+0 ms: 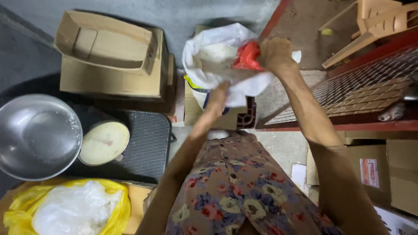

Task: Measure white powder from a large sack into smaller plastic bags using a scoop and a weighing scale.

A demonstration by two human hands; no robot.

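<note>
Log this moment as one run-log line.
left hand: gripping white sack lower edge | right hand: holding red scoop in sack

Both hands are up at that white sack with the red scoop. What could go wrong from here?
1. The left hand pinches only the white sack's edge; it could slip and spill.
2. The right hand tilts the red scoop at the mouth; contents might fall on the floral dress.

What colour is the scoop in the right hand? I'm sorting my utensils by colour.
Red: the red plastic scoop held over the white sack, seen from the head view.
</note>
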